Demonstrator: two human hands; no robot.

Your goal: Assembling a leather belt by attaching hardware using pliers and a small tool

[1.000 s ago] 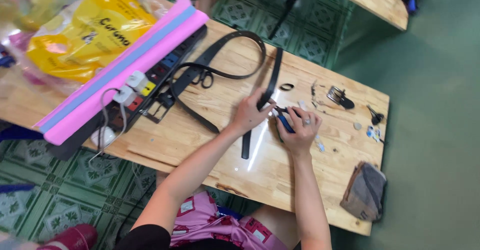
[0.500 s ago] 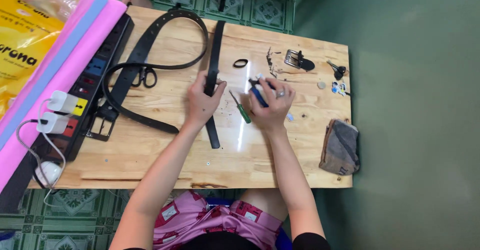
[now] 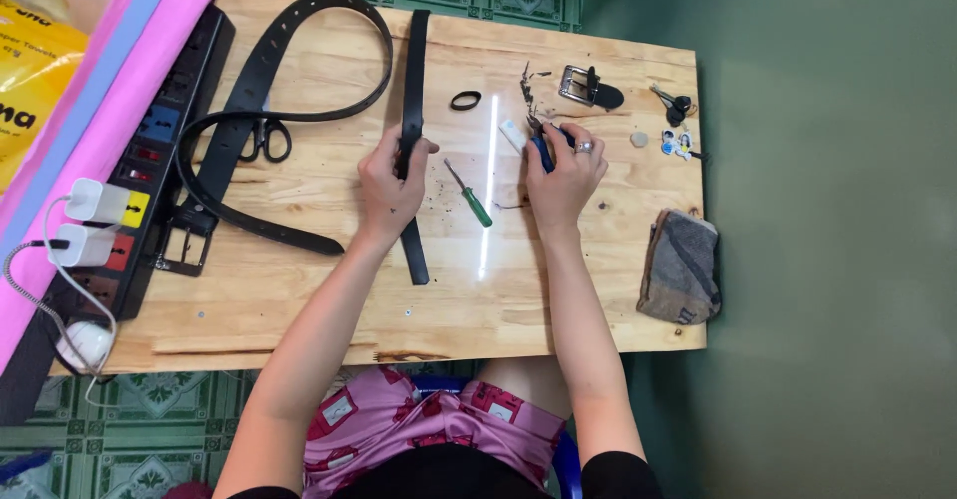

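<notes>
Belt strip (image 3: 414, 110) gripped by left hand (image 3: 391, 185); right hand (image 3: 563, 175) grasps pliers (image 3: 541, 145), table edges distant.

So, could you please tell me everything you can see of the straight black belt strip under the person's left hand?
The straight black belt strip is a narrow, flat band that looks like leather, matte and dark. It lies flat on the wooden table, running lengthwise from the far edge toward the person, its near end cut square. No buckle shows on it. The left hand rests on its middle, fingers curled over it, hiding that stretch. A green-handled screwdriver lies just to its right, apart from it.
</notes>
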